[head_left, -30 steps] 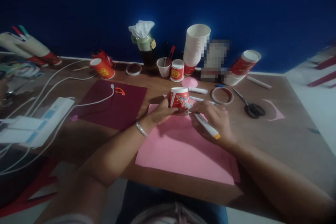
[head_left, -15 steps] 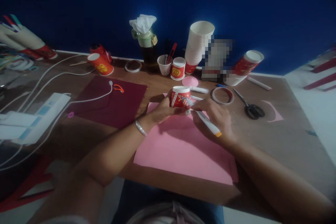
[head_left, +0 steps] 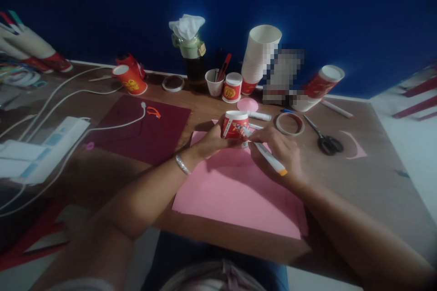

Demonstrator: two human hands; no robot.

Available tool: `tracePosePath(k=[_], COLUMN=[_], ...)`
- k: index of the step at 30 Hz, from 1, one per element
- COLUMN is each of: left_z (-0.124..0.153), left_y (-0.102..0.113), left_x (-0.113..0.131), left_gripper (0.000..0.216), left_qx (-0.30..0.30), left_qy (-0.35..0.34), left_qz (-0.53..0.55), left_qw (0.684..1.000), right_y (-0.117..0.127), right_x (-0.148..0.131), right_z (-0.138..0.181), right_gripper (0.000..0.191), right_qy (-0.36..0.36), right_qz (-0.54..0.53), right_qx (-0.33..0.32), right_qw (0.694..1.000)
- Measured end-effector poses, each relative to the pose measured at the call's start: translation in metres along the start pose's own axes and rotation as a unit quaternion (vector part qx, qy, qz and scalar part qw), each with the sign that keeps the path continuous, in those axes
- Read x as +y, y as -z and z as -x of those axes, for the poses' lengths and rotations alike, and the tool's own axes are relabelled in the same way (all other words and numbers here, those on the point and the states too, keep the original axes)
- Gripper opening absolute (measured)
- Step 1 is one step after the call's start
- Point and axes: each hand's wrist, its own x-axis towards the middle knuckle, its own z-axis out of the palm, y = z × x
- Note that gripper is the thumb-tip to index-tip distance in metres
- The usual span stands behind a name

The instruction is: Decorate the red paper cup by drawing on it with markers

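Note:
My left hand is wrapped round a red printed paper cup, with its white rim on top. In my right hand is a white marker with an orange end, its other end at the right side of the cup. Whether the tip touches the cup is too blurred to tell. Both hands are over the far part of a pink paper sheet. Just beyond the cup lie a pink paper disc and another white marker.
To the right are a tape roll and black-handled scissors. Stacked paper cups and a tissue-topped bottle stand at the back. A dark red sheet and a power strip with white cables lie left.
The view has shifted slightly. My hands keep the same hold on the cup and the marker; the cup seems tilted or turned a little.

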Motion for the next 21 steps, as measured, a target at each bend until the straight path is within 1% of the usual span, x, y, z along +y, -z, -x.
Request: tracePosePath(k=[6, 14, 21], left_z=[0.0001, -0.0011, -0.0018], left_y=[-0.0002, 0.0028, 0.002], left_x=[0.0005, -0.0036, -0.004], left_gripper=[0.086, 0.089, 0.09], left_qx=[0.012, 0.028, 0.033], left_qy=[-0.004, -0.001, 0.006], left_qz=[-0.001, -0.005, -0.001], left_qw=[1.0, 1.0, 0.999], right_y=[0.0017, -0.0015, -0.0027], right_x=[-0.0044, -0.002, -0.0022], right_z=[-0.0006, 0.003, 0.0025], right_gripper=[0.019, 0.02, 0.019], right_qy=[-0.014, -0.005, 0.016], right_qz=[-0.006, -0.025, -0.014], right_qx=[-0.012, -0.016, -0.01], right_qw=[1.0, 1.0, 1.0])
